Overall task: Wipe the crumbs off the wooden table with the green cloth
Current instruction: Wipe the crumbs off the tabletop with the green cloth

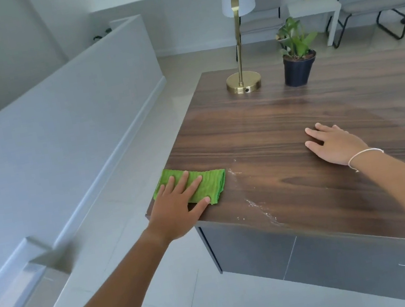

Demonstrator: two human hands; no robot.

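Two hands lie flat on the table point(297, 115). Left hand point(178, 206), fingers spread, presses the cloth point(208, 183) at the near left corner; crumbs point(256, 203) lie just right. Right hand point(334, 142) grips nothing.

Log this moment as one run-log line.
left hand: flat on green cloth, table near-left corner | right hand: flat on bare wood | crumbs: remaining right of cloth
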